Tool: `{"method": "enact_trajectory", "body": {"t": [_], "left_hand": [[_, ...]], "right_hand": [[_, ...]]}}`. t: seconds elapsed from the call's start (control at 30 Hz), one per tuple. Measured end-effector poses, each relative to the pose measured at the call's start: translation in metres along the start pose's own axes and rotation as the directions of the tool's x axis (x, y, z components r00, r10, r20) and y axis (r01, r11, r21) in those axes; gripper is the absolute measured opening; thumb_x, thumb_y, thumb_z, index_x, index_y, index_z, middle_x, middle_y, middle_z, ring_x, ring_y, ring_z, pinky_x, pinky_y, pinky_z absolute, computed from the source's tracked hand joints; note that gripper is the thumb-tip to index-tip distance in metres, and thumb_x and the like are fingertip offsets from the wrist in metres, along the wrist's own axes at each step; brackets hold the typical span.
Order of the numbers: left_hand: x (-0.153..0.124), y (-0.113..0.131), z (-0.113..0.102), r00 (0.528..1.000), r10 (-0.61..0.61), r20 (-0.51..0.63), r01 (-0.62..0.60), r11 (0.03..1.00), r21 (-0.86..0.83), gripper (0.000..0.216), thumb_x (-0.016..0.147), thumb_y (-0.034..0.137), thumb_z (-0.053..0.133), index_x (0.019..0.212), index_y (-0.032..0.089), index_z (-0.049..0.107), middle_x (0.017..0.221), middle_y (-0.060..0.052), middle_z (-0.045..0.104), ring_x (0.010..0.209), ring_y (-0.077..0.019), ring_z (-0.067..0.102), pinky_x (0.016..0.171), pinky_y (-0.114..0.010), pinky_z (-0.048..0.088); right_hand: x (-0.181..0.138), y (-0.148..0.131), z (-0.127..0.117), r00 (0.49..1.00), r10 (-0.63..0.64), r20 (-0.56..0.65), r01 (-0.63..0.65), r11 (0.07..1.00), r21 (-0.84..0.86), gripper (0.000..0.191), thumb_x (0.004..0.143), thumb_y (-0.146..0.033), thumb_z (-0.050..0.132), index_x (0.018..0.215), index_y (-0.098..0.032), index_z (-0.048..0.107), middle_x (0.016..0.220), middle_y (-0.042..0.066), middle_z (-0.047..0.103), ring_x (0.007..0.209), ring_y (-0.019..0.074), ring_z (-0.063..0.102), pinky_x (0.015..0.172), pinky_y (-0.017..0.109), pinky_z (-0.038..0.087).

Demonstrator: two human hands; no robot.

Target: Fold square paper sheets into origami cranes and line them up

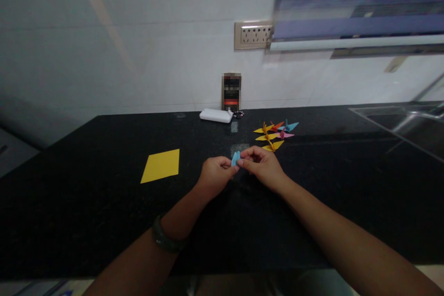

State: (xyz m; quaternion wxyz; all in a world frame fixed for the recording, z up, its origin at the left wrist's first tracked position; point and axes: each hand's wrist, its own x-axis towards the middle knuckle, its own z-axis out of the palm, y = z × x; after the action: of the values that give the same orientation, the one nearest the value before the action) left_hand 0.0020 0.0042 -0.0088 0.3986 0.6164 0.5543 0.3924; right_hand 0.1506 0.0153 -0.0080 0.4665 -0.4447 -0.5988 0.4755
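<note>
Between my two hands is a small folded piece of light blue paper (235, 158), held up over the dark countertop. My left hand (217, 173) pinches its left and lower side between thumb and fingers. On the other side, my right hand (261, 165) grips it with thumb and forefinger. The finer folds of the paper are too small to make out. Beyond my right hand sits a group of several folded paper cranes (269, 137) in yellow, orange, pink and blue. A flat yellow paper sheet (161, 165) lies to the left of my left hand.
A phone-like device (231, 90), its screen blurred out, leans against the tiled wall. In front of it lies a white oblong case (215, 115) with a beaded strap (238, 114). A metal sink (409, 122) is set in the black countertop (104, 212) at right. A socket panel (254, 35) is on the wall.
</note>
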Motion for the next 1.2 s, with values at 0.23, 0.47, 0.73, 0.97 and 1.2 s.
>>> {"method": "enact_trajectory", "body": {"t": [0.23,0.47,0.73,0.97,1.2], "left_hand": [[0.0,0.001,0.0,0.999,-0.044,0.014,0.044,0.997,-0.057,0.012,0.062,0.025,0.064,0.059,0.014,0.06,0.05,0.001,0.058,0.045,-0.0104,0.054,0.044,-0.021,0.039],[0.0,0.006,-0.001,0.971,-0.136,0.196,0.206,0.893,-0.401,0.003,0.064,0.012,0.061,0.067,0.011,0.062,0.061,-0.002,0.065,0.054,-0.0096,0.06,0.053,-0.021,0.046],[-0.001,0.004,-0.003,0.967,-0.135,0.216,0.228,0.837,-0.498,0.009,0.066,0.017,0.061,0.07,0.01,0.064,0.06,-0.003,0.063,0.055,-0.0088,0.059,0.055,-0.02,0.046],[0.0,0.004,-0.004,0.956,-0.159,0.248,0.28,0.752,-0.596,0.014,0.066,0.025,0.061,0.069,0.011,0.062,0.06,-0.003,0.063,0.056,-0.0107,0.059,0.057,-0.024,0.048],[-0.001,0.003,-0.002,0.974,-0.139,0.18,0.211,0.846,-0.49,0.025,0.062,0.034,0.068,0.065,0.01,0.062,0.06,-0.002,0.062,0.054,-0.0077,0.056,0.055,-0.02,0.046]], "right_hand": [[-0.003,-0.002,-0.002,0.946,-0.317,0.07,0.324,0.929,-0.18,0.006,0.066,-0.017,0.065,0.064,-0.015,0.059,0.06,-0.001,0.052,0.055,0.0096,0.047,0.052,0.023,0.037],[-0.005,-0.005,-0.009,0.756,-0.628,0.182,0.646,0.672,-0.363,0.009,0.071,-0.009,0.058,0.07,-0.016,0.063,0.068,0.004,0.06,0.065,0.0131,0.056,0.059,0.025,0.044],[-0.004,0.001,-0.011,0.694,-0.655,0.299,0.705,0.534,-0.467,0.01,0.075,-0.012,0.056,0.075,-0.016,0.065,0.073,0.005,0.059,0.067,0.012,0.056,0.059,0.023,0.044],[-0.004,0.003,-0.012,0.682,-0.634,0.364,0.71,0.454,-0.538,0.013,0.079,-0.016,0.053,0.079,-0.017,0.066,0.073,0.004,0.056,0.065,0.0118,0.053,0.057,0.022,0.042],[-0.007,-0.002,-0.008,0.752,-0.569,0.331,0.657,0.614,-0.437,0.013,0.077,-0.017,0.052,0.079,-0.02,0.065,0.074,0.004,0.057,0.067,0.0126,0.054,0.06,0.025,0.043]]}}
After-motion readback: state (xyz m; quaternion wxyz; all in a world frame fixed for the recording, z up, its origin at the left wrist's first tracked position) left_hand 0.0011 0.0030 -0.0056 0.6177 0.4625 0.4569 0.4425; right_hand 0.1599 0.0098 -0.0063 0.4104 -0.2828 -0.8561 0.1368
